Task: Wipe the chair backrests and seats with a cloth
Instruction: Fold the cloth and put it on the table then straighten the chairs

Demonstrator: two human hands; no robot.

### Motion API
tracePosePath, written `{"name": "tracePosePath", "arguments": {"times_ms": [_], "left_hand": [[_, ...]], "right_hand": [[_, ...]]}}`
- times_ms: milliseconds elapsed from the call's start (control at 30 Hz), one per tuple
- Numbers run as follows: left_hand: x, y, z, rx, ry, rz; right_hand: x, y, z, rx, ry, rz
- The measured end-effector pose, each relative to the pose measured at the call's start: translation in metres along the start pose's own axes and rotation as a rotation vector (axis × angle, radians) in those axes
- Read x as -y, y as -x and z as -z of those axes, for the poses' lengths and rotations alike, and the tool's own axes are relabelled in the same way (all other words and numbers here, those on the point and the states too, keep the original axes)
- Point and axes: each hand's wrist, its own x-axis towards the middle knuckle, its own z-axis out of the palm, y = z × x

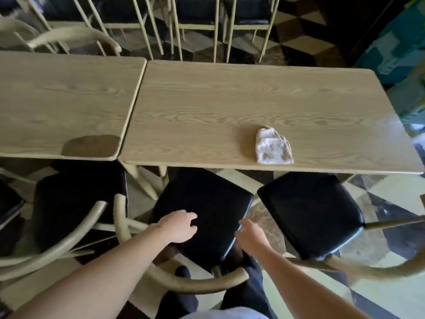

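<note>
Both bare arms stretched forward and down. Left hand palm down, fingers loosely curled, holding nothing. Right hand edge-on, fingers extended, also unladen.

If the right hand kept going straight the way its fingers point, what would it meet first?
Probably the right edge of the black padded chair seat under the right hand, which points forward and slightly left; height above it is unclear.
</note>
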Motion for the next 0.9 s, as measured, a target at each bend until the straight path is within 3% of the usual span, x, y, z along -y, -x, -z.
{"name": "tracePosePath", "arguments": {"times_ms": [233,367,433,533,633,733,900], "left_hand": [[0.048,0.030,-0.008,-0.069,-0.032,0.027],[0.086,0.046,-0.021,-0.602,0.133,0.148],[0.105,0.053,-0.026,-0.731,0.281,0.323],[0.126,0.053,-0.039,-0.651,0.445,0.584],[0.140,0.045,-0.046,-0.549,0.621,0.693],[0.159,0.027,-0.049,-0.530,0.777,0.734],[0.191,-0.021,-0.043,-0.493,0.936,0.793]], "right_hand": [[0.027,0.048,-0.064,-0.036,-0.080,-0.079],[0.009,0.065,-0.092,-0.280,-0.355,-0.379],[-0.004,0.070,-0.105,-0.342,-0.601,-0.609],[-0.014,0.069,-0.128,-0.282,-0.878,-0.838],[-0.004,0.064,-0.149,-0.216,-1.179,-0.978],[0.003,0.057,-0.165,-0.190,-1.292,-0.947],[-0.004,0.041,-0.173,-0.300,-1.420,-1.017]]}}
